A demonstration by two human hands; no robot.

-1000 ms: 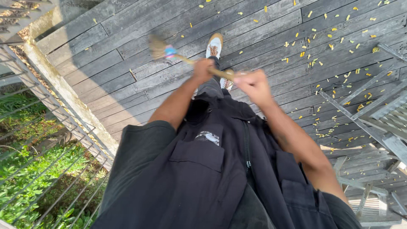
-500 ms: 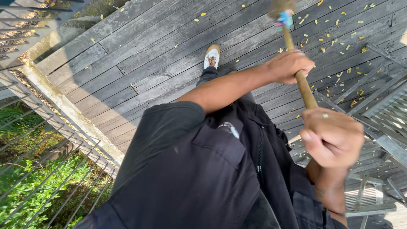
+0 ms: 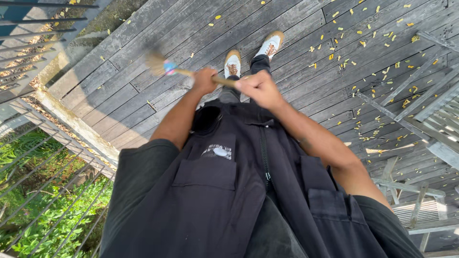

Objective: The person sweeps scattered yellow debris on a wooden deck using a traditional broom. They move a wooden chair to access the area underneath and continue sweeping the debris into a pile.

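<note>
A broom (image 3: 165, 66) with straw bristles and a wooden handle lies across in front of me, its head out to the left over the grey deck boards (image 3: 124, 86). My left hand (image 3: 204, 80) grips the handle nearer the bristles. My right hand (image 3: 258, 88) is closed on the handle's near end. Both hands are held above my two pale shoes (image 3: 233, 63). Small yellow leaves (image 3: 368, 48) lie scattered over the boards to the right.
A metal railing (image 3: 48, 181) runs along the deck's left edge, with green plants below it. Wooden furniture frames (image 3: 420, 110) and their slats stand at the right. My dark vest fills the lower middle.
The broom has swung from the upper right across to the left, its head now low over the boards at left. Both hands came back together in front of my body.
</note>
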